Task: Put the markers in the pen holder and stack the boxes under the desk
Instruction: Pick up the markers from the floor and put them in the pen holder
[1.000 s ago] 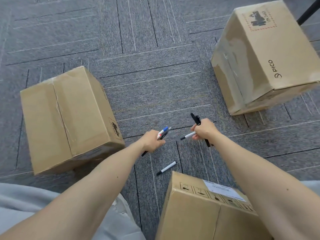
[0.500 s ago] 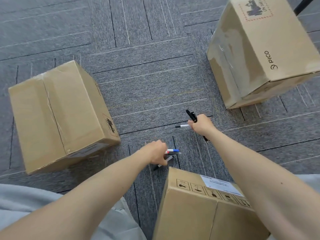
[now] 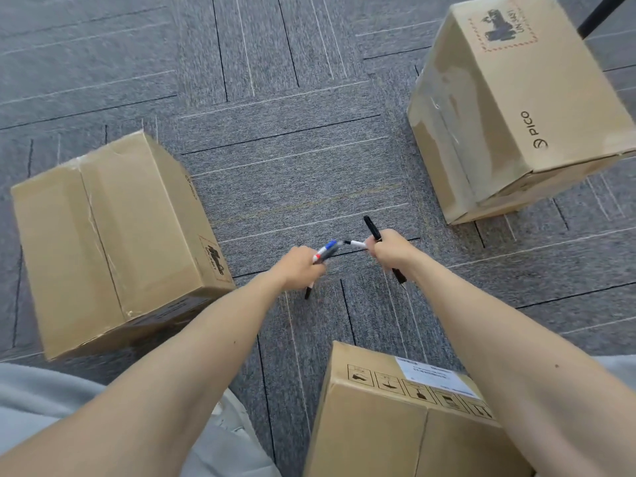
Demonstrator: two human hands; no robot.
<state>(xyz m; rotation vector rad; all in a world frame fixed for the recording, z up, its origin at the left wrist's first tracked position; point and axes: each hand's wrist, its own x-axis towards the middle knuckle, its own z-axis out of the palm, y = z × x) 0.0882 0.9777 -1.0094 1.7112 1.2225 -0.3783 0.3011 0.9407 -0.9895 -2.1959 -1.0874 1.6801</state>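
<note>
Markers gathered off the carpet; holder and desk out of view.

Left hand point(image 3: 298, 266) is closed around a small bundle of markers point(image 3: 325, 251), blue and red caps showing; right hand point(image 3: 390, 251) is clenched on a black marker point(image 3: 371, 227) and a white-barrelled one. No loose markers are seen on the carpet point(image 3: 292, 173). Three boxes point(image 3: 113, 235) are set well apart, unstacked. Judged: pickup done, delivery and stacking left.

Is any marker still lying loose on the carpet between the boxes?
No: the carpet between the three boxes is bare, and every marker in view is gripped in the left hand or the right hand.
</note>
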